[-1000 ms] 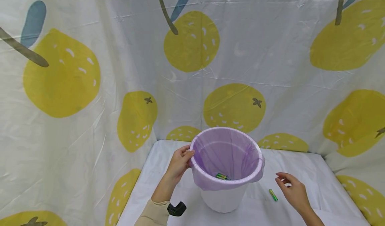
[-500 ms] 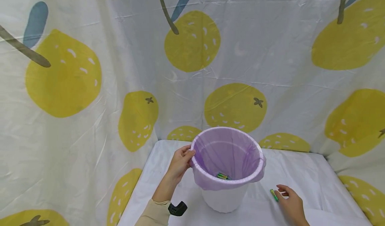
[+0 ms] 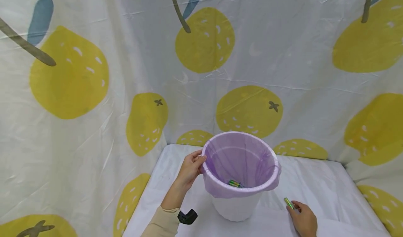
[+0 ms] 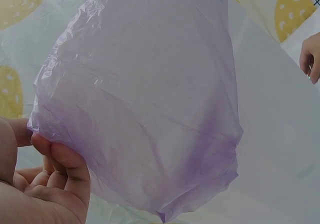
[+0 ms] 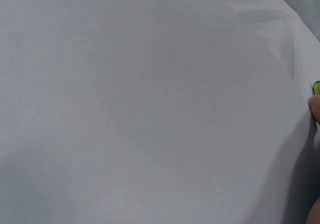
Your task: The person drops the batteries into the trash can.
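Note:
A white bin [image 3: 234, 207] with a purple plastic liner [image 3: 240, 160] stands on the white-covered table [image 3: 318, 191]. My left hand [image 3: 198, 159] grips the bin's left rim, thumb inside over the liner. In the left wrist view the liner [image 4: 150, 99] fills the frame, with my left fingers [image 4: 65, 169] curled at its edge. Green batteries [image 3: 234, 183] lie at the bottom of the bin. To the right of the bin, my right hand [image 3: 292, 206] rests low on the table and pinches the near end of a green battery [image 3: 288, 202]. The right wrist view shows only that battery's tip [image 5: 316, 88].
A curtain printed with yellow fruit [image 3: 248, 111] closes in the table at the back and on both sides. A black wrist mount [image 3: 188, 216] sits on my left sleeve. My right hand [image 4: 311, 59] shows at the edge of the left wrist view.
My right hand came down and left from above the table to the loose green battery and now has its fingertips on it. The left hand stayed on the bin's rim.

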The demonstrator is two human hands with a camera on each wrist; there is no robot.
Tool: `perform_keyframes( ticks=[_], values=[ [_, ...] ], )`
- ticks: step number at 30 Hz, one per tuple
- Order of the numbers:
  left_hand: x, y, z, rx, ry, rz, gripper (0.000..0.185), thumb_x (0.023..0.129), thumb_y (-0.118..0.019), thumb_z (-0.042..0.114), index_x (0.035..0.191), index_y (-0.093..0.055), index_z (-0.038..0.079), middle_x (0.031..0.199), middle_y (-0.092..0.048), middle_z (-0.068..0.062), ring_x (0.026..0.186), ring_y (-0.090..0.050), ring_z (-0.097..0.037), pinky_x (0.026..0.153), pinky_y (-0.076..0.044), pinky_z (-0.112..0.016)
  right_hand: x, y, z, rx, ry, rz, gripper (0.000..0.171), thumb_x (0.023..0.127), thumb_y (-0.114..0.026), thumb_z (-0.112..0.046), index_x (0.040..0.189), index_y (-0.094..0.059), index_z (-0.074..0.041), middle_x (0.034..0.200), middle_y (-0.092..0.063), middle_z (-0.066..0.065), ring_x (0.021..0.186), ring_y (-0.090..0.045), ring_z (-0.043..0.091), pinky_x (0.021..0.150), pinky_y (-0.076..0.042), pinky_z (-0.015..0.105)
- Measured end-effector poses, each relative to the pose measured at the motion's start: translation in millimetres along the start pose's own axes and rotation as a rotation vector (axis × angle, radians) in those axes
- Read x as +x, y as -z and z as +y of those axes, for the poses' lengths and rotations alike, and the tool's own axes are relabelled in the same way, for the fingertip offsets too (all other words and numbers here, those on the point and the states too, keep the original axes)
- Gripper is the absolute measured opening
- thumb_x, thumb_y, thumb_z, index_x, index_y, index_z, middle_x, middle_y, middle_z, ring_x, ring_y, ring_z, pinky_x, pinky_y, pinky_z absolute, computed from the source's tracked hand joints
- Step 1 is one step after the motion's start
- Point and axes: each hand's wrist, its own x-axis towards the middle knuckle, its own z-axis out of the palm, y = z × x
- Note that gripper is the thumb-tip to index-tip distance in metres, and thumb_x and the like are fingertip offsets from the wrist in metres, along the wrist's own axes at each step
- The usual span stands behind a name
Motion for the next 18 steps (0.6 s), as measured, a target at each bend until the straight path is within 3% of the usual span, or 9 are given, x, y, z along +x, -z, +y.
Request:
perform_keyframes(
  ticks=[6,13,18],
  values=[
    [1.6,0.2,-1.2,0.004,0.008,0.001,0.047,0.103,-0.062,0.004,0.144,-0.047,-0.014,0.082,-0.063,0.001,0.065,-0.056,-0.005,0.061,-0.051,-0.021,1.0,-0.6,-5.4,-0.018,-0.025,-0.020,0.028,0.092,-0.076,-0.010,0.114,-0.072,0.007,0.104,-0.068,0.026,0.099,-0.063,0.047,0.079,-0.048,0.057],
    [1.6,0.2,-0.5,-0.004,0.002,0.002,0.047,0.103,-0.062,0.004,0.144,-0.046,-0.014,0.082,-0.062,0.000,0.065,-0.055,-0.005,0.060,-0.050,-0.021,4.9,11.3,-5.8,0.030,0.019,-0.049,0.030,0.094,-0.072,-0.009,0.119,-0.070,0.007,0.094,-0.067,0.016,0.084,-0.062,0.033,0.067,-0.046,0.042],
    [1.0,0.1,-0.7,-0.008,0.012,-0.001,0.048,0.103,-0.062,0.005,0.144,-0.046,-0.014,0.084,-0.063,-0.001,0.065,-0.055,-0.006,0.060,-0.051,-0.021,6.2,24.1,-5.5,0.074,0.049,-0.058,0.027,0.094,-0.072,-0.010,0.117,-0.072,0.005,0.095,-0.068,0.013,0.084,-0.060,0.027,0.068,-0.044,0.037]
  ],
)
